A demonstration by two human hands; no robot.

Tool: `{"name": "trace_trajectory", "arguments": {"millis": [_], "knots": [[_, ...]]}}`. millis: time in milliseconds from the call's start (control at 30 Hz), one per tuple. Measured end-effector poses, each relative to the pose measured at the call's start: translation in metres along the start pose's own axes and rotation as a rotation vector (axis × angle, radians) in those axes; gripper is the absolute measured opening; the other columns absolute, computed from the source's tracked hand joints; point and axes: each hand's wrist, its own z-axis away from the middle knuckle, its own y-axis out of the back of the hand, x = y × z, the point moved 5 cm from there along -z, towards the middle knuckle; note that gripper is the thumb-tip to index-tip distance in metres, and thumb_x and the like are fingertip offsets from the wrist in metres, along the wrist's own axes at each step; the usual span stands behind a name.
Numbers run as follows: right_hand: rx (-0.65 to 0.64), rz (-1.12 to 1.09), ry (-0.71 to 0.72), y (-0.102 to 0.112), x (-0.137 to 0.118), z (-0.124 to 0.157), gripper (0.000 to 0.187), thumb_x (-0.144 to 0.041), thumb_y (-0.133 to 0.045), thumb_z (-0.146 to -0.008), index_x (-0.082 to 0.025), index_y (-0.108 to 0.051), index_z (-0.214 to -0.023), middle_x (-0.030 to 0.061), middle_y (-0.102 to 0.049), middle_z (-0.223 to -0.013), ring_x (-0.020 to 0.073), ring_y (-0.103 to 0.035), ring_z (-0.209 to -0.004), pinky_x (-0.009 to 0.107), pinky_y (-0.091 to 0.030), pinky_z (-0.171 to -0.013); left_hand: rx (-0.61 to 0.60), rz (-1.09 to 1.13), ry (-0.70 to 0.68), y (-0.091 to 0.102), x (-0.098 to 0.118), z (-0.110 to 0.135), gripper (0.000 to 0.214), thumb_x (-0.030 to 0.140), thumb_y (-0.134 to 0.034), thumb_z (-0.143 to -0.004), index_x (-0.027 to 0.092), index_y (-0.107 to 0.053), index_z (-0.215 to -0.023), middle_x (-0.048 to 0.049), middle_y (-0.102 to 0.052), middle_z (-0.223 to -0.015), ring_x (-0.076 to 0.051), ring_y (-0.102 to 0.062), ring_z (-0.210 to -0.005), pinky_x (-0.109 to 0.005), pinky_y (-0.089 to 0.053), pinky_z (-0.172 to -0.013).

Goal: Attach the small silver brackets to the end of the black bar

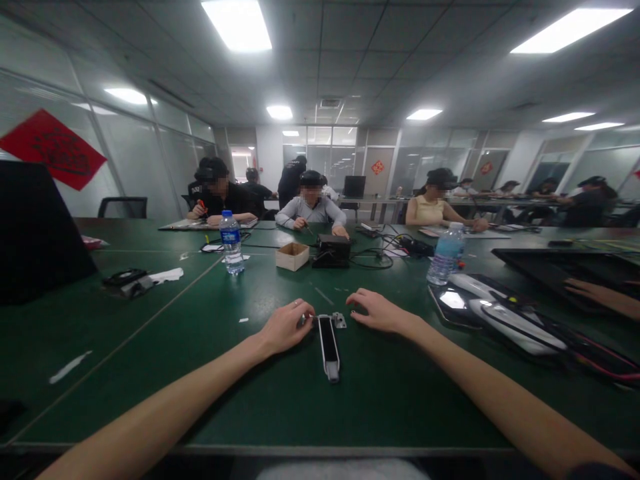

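Note:
In front of me on the green table (280,400) lies a long, narrow device (329,343) with a black face, a pale frame and a grey near end. A small metal bracket (339,321) with holes sits at its far right corner. My left hand (286,325) is at the device's far left corner, thumb and fingers pinched together; what is between them is too small to make out. To the right of the bracket, my right hand (375,311) rests with bent fingers, thumb apart from the index finger and nothing visible between them.
Beyond my hands stand an open cardboard box (292,257), a black box-shaped unit (331,251) with cables, and water bottles (231,243) (447,255). White-and-black equipment (515,323) lies right, near another person's hand (600,293). Several people sit across the table.

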Motion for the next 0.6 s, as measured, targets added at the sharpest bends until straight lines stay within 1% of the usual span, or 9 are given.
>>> {"name": "trace_trajectory", "arguments": {"millis": [67,133,200,267,367,467,533,600], "knots": [[-0.051,-0.021,0.02,-0.004,0.003,-0.001,0.024,-0.027,-0.056,-0.089,-0.019,-0.066,-0.109,0.0092,-0.06,-0.109,0.0203,-0.06,-0.095,0.031,-0.047,-0.084,0.001,0.005,0.001,0.0,-0.001,0.0,0.012,0.021,-0.048,-0.092,0.019,-0.059,-0.097,-0.0027,-0.06,-0.09,-0.014,-0.057,-0.07,-0.025,-0.045,-0.066],[-0.083,-0.033,0.024,-0.005,0.005,-0.002,0.021,-0.025,-0.054,-0.091,-0.018,-0.069,-0.103,0.0088,-0.063,-0.105,0.0202,-0.06,-0.095,0.031,-0.047,-0.085,0.0,0.013,0.002,0.0,-0.001,0.0,0.012,0.021,-0.048,-0.092,0.018,-0.059,-0.096,-0.0029,-0.06,-0.091,-0.014,-0.057,-0.07,-0.025,-0.045,-0.065],[-0.095,-0.037,0.003,-0.004,0.005,-0.003,0.018,-0.024,-0.055,-0.089,-0.018,-0.069,-0.098,0.0082,-0.065,-0.099,0.0198,-0.061,-0.091,0.031,-0.048,-0.083,-0.001,0.016,0.0,0.0,-0.001,0.001,0.012,0.021,-0.048,-0.092,0.018,-0.059,-0.096,-0.0029,-0.06,-0.091,-0.014,-0.057,-0.07,-0.025,-0.045,-0.065],[-0.083,-0.045,-0.015,-0.001,0.002,-0.003,0.014,-0.022,-0.058,-0.086,-0.017,-0.069,-0.093,0.0071,-0.066,-0.094,0.0187,-0.061,-0.085,0.03,-0.048,-0.078,0.001,0.014,-0.005,0.0,-0.001,0.001,0.012,0.021,-0.048,-0.091,0.018,-0.059,-0.097,-0.0029,-0.06,-0.091,-0.014,-0.057,-0.071,-0.026,-0.046,-0.066],[0.032,-0.14,-0.015,0.005,-0.01,-0.002,0.013,-0.018,-0.058,-0.082,-0.016,-0.067,-0.091,0.0043,-0.066,-0.085,0.0156,-0.059,-0.074,0.028,-0.048,-0.069,0.006,0.013,-0.006,0.001,0.0,0.001,0.013,0.021,-0.048,-0.091,0.018,-0.059,-0.097,-0.0029,-0.06,-0.092,-0.014,-0.057,-0.071,-0.025,-0.046,-0.066],[0.176,-0.366,-0.015,0.008,-0.027,0.0,0.013,-0.022,-0.058,-0.084,-0.016,-0.065,-0.093,0.0028,-0.067,-0.085,0.0144,-0.059,-0.073,0.027,-0.047,-0.067,0.002,0.029,-0.013,0.002,0.004,0.002,0.012,0.02,-0.051,-0.091,0.019,-0.059,-0.1,-0.0022,-0.06,-0.093,-0.013,-0.058,-0.071,-0.024,-0.047,-0.065],[0.221,-0.528,-0.007,0.004,-0.038,0.001,0.014,-0.026,-0.061,-0.084,-0.016,-0.065,-0.093,0.0029,-0.068,-0.088,0.0148,-0.061,-0.076,0.028,-0.048,-0.069,0.01,0.04,-0.028,0.002,0.009,0.002,0.013,0.021,-0.055,-0.09,0.02,-0.059,-0.102,-0.0018,-0.06,-0.095,-0.013,-0.059,-0.072,-0.024,-0.048,-0.066],[0.223,-0.666,0.001,-0.003,-0.049,0.001,0.016,-0.029,-0.064,-0.083,-0.016,-0.064,-0.093,0.0034,-0.068,-0.089,0.0156,-0.062,-0.079,0.029,-0.05,-0.072,0.027,0.05,-0.062,0.002,0.014,0.004,0.015,0.022,-0.059,-0.089,0.021,-0.06,-0.104,-0.0017,-0.061,-0.097,-0.013,-0.06,-0.073,-0.023,-0.049,-0.067]]}}
